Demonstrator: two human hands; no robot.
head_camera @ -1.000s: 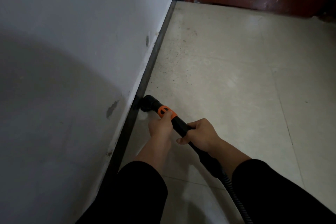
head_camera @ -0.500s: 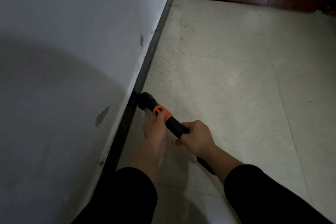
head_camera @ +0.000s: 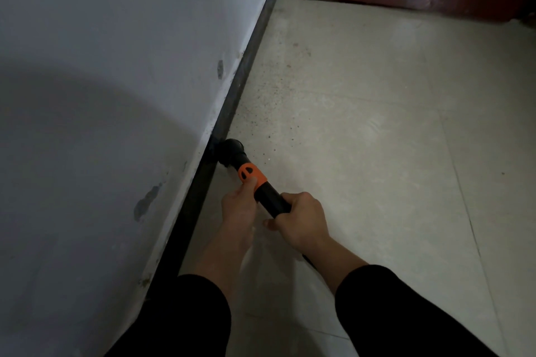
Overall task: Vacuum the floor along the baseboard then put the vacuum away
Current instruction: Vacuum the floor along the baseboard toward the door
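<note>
I am watching the left grip (head_camera: 239,206) clamping the vacuum tube (head_camera: 271,200) by its orange collar (head_camera: 251,172). The right grip (head_camera: 301,220) is clamping it at four o'clock, and the nozzle (head_camera: 229,151) is touching the baseboard (head_camera: 246,66).

No text, brand, number or sign can be read anywhere. The orange collar (head_camera: 251,175) on the vacuum wand (head_camera: 272,201), just ahead of the left hand's (head_camera: 239,206) grip, bears only a few dark marks, which form no letters.

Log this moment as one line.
left hand and right hand grip wand | nozzle at baseboard | dirt specks ahead
</note>
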